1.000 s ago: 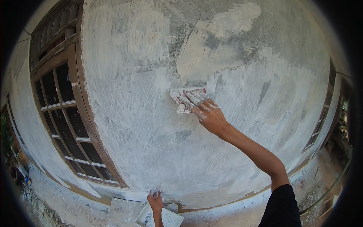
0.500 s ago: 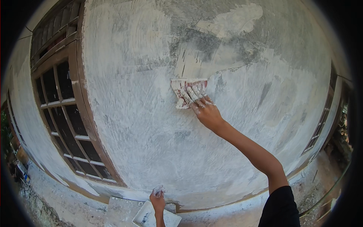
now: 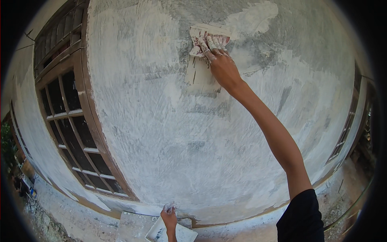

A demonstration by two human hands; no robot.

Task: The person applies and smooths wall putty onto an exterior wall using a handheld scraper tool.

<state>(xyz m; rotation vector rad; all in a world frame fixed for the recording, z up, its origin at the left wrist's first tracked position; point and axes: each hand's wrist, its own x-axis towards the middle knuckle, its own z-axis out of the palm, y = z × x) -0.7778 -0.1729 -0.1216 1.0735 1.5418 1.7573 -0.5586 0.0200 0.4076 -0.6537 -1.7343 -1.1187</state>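
Note:
High on the grey wall (image 3: 169, 133), my right hand (image 3: 221, 60) presses a putty-smeared spreader with reddish patches (image 3: 201, 34) against the surface. Its fingers lie over the spreader's face and are caked in white putty. Below the blade runs a pale, fresh-looking band of putty (image 3: 198, 76). Down at the lower edge, my left hand (image 3: 169, 218) is closed, whitish stuff on its fingers; what it grips, if anything, cannot be made out. Behind that wrist is a white tray (image 3: 187, 234) with dark smears inside, partly hidden by the forearm.
A brown-framed window (image 3: 90, 133) with dark panes stands to the left, with slats above it. Another window (image 3: 342, 137) sits far right. Along the wall's foot runs a pale ledge (image 3: 242, 226). A flat whitish slab (image 3: 131, 226) lies beside the tray.
My right hand has slid the spreader up the wall, from mid-height to near the top. The putty band beneath it is now uncovered. My left hand stays low, almost unmoved.

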